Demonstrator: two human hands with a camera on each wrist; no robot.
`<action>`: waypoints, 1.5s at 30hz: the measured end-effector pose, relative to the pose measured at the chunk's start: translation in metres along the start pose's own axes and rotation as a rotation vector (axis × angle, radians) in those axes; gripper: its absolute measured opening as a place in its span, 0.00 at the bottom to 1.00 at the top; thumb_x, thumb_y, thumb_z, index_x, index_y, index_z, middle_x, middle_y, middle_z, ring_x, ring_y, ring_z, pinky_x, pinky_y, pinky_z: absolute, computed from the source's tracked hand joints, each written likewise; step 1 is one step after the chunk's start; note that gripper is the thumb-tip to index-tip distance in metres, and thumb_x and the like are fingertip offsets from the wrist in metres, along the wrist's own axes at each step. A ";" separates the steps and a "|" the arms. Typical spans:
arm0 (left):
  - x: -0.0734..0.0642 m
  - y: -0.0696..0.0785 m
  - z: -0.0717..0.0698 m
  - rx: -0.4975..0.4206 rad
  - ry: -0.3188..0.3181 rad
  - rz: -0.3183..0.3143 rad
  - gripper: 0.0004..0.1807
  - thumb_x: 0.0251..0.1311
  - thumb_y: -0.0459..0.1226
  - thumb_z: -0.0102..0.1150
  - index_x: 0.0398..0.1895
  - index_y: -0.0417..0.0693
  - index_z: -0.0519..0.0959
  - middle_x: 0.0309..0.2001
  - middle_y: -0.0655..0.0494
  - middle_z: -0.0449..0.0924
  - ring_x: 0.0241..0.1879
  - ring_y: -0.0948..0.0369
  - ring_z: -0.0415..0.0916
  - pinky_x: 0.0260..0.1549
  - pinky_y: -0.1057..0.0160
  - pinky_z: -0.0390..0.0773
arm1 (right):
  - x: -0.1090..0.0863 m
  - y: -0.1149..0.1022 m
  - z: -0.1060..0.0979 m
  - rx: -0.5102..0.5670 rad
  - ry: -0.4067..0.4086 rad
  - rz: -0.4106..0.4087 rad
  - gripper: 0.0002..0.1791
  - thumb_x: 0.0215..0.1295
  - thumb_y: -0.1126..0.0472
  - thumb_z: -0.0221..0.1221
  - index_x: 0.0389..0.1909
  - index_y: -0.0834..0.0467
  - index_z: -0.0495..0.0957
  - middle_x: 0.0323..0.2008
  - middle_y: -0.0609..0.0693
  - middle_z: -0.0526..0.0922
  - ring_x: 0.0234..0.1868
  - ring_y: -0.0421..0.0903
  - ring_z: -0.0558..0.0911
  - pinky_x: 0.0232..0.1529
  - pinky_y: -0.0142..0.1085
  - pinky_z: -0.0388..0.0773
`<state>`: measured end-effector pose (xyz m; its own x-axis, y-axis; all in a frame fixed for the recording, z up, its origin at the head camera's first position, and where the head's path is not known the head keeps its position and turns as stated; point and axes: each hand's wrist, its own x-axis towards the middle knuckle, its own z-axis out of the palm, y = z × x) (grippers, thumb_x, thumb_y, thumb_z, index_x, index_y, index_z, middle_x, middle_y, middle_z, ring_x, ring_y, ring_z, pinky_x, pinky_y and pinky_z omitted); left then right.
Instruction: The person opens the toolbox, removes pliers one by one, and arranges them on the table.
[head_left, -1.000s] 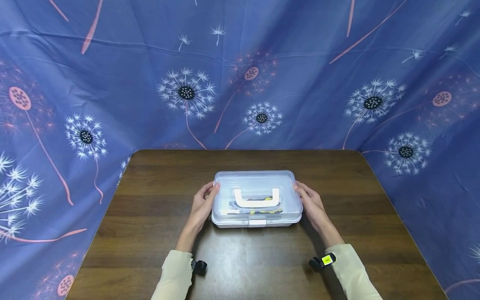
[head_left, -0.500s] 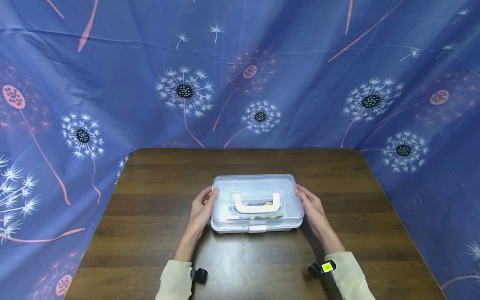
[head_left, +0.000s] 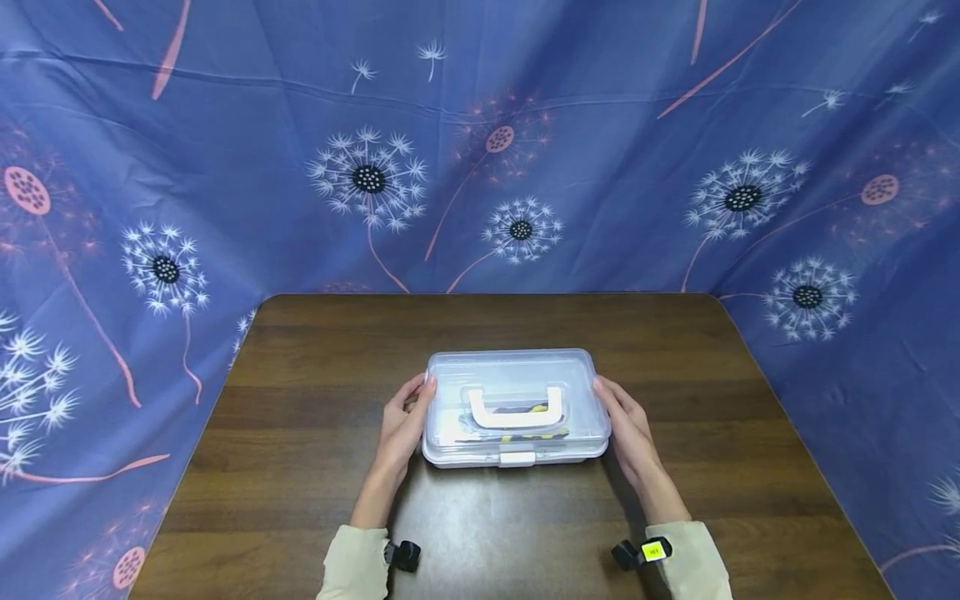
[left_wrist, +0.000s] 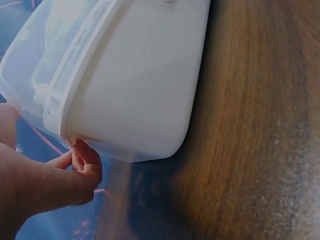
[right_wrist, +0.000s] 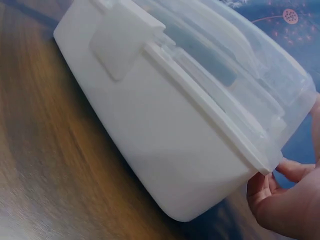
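A clear plastic box (head_left: 516, 371) with a white handle (head_left: 515, 408) and a white front latch (head_left: 516, 457) sits shut on the brown wooden table (head_left: 315, 350). Yellow and black items show dimly through its lid. My left hand (head_left: 402, 425) holds the box's left end, thumb on the lid edge. My right hand (head_left: 626, 425) holds the right end the same way. In the left wrist view the fingers (left_wrist: 82, 165) curl under the lid rim of the box (left_wrist: 135, 75). The right wrist view shows the box (right_wrist: 165, 135), its latch (right_wrist: 122, 42) and curled fingers (right_wrist: 287, 200) at the rim.
A blue cloth (head_left: 480, 125) printed with dandelions hangs behind and around the table. Bare wood lies on every side of the box. The table's far edge runs close to the cloth. Small wrist cameras (head_left: 405, 556) (head_left: 637, 552) sit at both sleeves.
The box has slid a little nearer to me with both hands at its ends. The hands have drawn back with it.
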<state>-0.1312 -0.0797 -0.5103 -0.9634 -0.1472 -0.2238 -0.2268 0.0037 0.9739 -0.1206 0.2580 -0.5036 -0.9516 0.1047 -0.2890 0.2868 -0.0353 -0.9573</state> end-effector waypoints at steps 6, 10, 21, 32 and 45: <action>0.006 0.000 0.000 -0.036 0.031 -0.002 0.32 0.75 0.54 0.54 0.68 0.37 0.75 0.55 0.44 0.80 0.46 0.59 0.75 0.44 0.66 0.76 | -0.016 0.002 -0.003 0.054 0.055 0.040 0.38 0.78 0.39 0.50 0.74 0.63 0.61 0.61 0.46 0.72 0.57 0.39 0.74 0.56 0.29 0.73; 0.012 0.001 0.001 -0.086 0.039 0.016 0.24 0.76 0.43 0.55 0.64 0.33 0.77 0.48 0.47 0.81 0.38 0.63 0.74 0.36 0.70 0.76 | -0.028 0.005 -0.003 0.069 0.086 0.050 0.36 0.78 0.40 0.51 0.72 0.63 0.63 0.59 0.44 0.74 0.56 0.38 0.76 0.58 0.29 0.71; 0.019 0.001 0.001 -0.090 0.025 0.051 0.20 0.76 0.35 0.52 0.64 0.31 0.76 0.53 0.44 0.81 0.43 0.67 0.73 0.40 0.72 0.74 | -0.062 0.022 0.000 0.157 0.178 0.084 0.08 0.80 0.61 0.50 0.50 0.58 0.75 0.39 0.42 0.79 0.40 0.37 0.78 0.42 0.29 0.79; 0.022 -0.008 0.002 -0.097 0.015 0.080 0.20 0.78 0.35 0.51 0.65 0.31 0.75 0.59 0.38 0.79 0.48 0.65 0.73 0.46 0.73 0.73 | -0.081 0.035 0.011 0.143 0.163 0.167 0.10 0.78 0.62 0.51 0.50 0.64 0.76 0.43 0.48 0.81 0.39 0.38 0.83 0.42 0.30 0.82; 0.020 -0.007 0.003 -0.076 0.003 0.099 0.20 0.79 0.34 0.49 0.66 0.31 0.74 0.61 0.37 0.78 0.50 0.64 0.73 0.47 0.73 0.73 | -0.086 0.041 0.053 0.043 -0.032 0.203 0.27 0.72 0.49 0.61 0.58 0.69 0.77 0.52 0.61 0.86 0.47 0.53 0.86 0.44 0.38 0.82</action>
<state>-0.1492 -0.0798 -0.5217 -0.9801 -0.1525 -0.1267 -0.1193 -0.0567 0.9912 -0.0324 0.1951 -0.5178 -0.8781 0.0593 -0.4747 0.4684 -0.0950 -0.8784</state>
